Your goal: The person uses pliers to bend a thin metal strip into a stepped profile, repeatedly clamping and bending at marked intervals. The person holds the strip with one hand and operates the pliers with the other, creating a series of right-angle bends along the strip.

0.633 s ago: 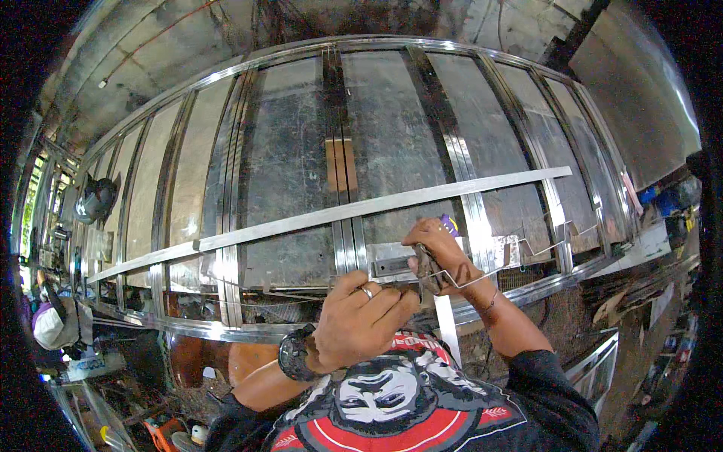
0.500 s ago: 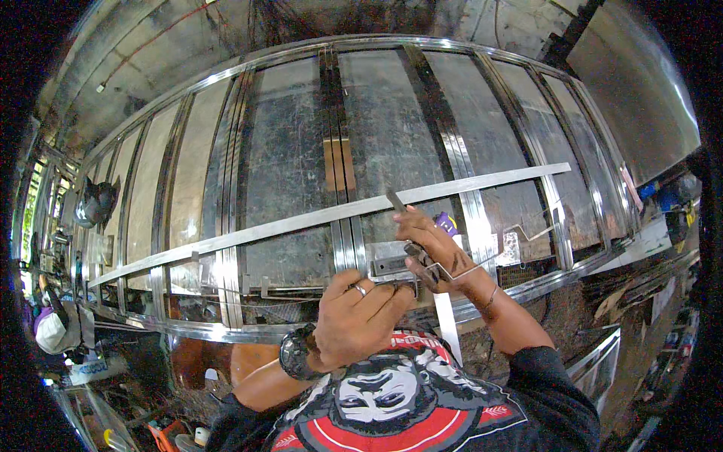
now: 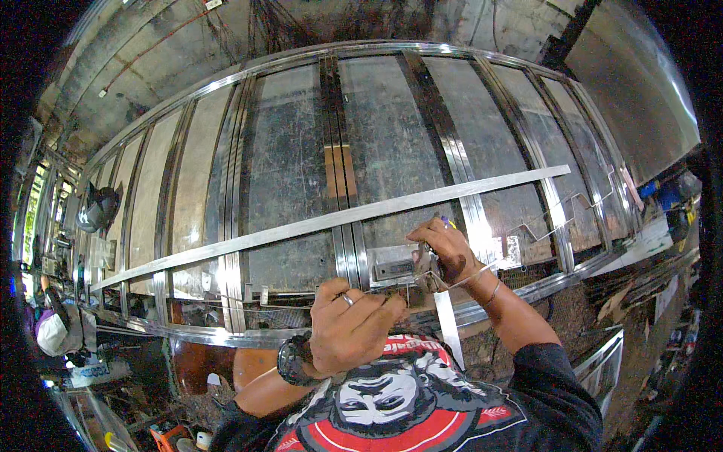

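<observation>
My left hand (image 3: pixel 355 328), with a ring and a black wristwatch, is closed around a thin metal rod whose straight length runs off to the left. My right hand (image 3: pixel 448 255) is closed on a dark metal tool that looks like pliers (image 3: pixel 429 280), its jaws at the rod just right of my left fingers. Beyond that hand the bent rod (image 3: pixel 538 230) continues in a zigzag to the right. A small purple and yellow thing (image 3: pixel 449 221) shows partly behind my right fingers.
A long flat metal bar (image 3: pixel 301 226) lies slantwise across a large metal frame (image 3: pixel 343 241) with several crossbars. A grey level-like block (image 3: pixel 395 269) lies beyond my hands. A narrow metal strip (image 3: pixel 447 320) points towards me. A dark helmet-like object (image 3: pixel 98 207) rests at far left.
My right hand has turned, and the pliers' handle that stuck up past its fingers is now hidden. The zigzag end has swung up and right. My left hand has shifted slightly left.
</observation>
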### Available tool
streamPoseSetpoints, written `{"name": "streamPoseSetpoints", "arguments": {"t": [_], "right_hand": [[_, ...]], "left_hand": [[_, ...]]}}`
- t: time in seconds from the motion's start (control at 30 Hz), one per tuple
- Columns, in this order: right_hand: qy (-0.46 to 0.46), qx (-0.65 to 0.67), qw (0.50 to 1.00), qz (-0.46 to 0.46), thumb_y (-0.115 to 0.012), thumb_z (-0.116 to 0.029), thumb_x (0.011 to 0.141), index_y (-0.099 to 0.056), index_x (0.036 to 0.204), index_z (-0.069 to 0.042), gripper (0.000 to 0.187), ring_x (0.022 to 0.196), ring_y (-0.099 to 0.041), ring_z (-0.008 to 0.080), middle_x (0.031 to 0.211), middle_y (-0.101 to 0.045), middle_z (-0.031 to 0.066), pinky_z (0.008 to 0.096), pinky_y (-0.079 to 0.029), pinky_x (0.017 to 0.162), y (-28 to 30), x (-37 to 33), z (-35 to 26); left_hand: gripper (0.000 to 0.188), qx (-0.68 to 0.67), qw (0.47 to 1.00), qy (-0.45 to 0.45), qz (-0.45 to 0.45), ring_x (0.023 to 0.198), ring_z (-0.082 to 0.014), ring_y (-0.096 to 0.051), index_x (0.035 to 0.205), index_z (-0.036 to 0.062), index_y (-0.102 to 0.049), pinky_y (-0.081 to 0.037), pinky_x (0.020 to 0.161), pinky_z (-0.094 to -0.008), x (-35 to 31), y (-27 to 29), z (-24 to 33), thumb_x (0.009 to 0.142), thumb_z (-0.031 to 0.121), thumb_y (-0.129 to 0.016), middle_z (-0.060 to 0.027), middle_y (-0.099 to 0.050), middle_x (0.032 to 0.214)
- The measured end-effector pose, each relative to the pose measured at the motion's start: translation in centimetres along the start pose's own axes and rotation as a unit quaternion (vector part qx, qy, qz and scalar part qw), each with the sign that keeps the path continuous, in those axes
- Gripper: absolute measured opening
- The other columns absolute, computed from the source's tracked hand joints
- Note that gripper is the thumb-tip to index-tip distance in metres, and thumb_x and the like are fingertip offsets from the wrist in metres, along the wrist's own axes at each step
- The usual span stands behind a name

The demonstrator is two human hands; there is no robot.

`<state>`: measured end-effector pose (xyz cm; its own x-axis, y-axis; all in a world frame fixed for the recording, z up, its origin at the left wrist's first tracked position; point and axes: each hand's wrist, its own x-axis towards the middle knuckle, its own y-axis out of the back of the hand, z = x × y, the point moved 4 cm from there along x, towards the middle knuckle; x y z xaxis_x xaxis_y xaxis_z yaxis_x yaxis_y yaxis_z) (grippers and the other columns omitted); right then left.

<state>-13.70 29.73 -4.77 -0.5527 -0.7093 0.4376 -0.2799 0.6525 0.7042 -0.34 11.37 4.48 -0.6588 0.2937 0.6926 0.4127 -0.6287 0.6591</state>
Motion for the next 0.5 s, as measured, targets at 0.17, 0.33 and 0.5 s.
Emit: {"name": "streamPoseSetpoints", "arguments": {"t": [0.17,0.33,0.5], "right_hand": [[0.05,-0.008,0.997,0.049,-0.073,-0.009,0.082,-0.065,0.107,0.0,0.027,0.077,-0.064,0.0364,0.089,-0.063,0.0178,0.0428,-0.051,0.065,0.3,0.6,-0.8],[0.047,0.01,0.998,0.039,-0.072,-0.03,0.082,-0.062,0.115,-0.001,0.045,0.076,-0.062,0.0378,0.085,-0.06,0.017,0.0432,-0.048,0.064,-0.6,-0.2,0.3],[0.003,0.058,0.998,0.01,-0.034,-0.073,0.091,-0.06,0.117,-0.002,0.08,0.082,-0.061,0.0428,0.084,-0.057,0.0196,0.0468,-0.046,0.068,-2.6,-1.0,2.5]], "left_hand": [[0.022,-0.012,1.0,0.001,0.012,0.062,-0.0146,-0.055,0.094,0.0101,-0.072,-0.041,0.07,-0.034,0.0,0.0,-0.1,0.073,0.012,-0.079,0.0021,-0.064,0.075],[0.024,-0.02,1.0,0.007,0.0,0.064,-0.0146,-0.057,0.096,0.0092,-0.072,-0.041,0.069,-0.0343,0.2,0.0,0.0,0.073,0.011,-0.077,0.0015,-0.065,0.078],[0.029,-0.009,0.999,0.007,-0.041,0.067,-0.0148,-0.059,0.099,0.0072,-0.071,-0.042,0.068,-0.0348,0.6,0.1,0.7,0.071,0.01,-0.076,-0.0004,-0.067,0.082]]}}
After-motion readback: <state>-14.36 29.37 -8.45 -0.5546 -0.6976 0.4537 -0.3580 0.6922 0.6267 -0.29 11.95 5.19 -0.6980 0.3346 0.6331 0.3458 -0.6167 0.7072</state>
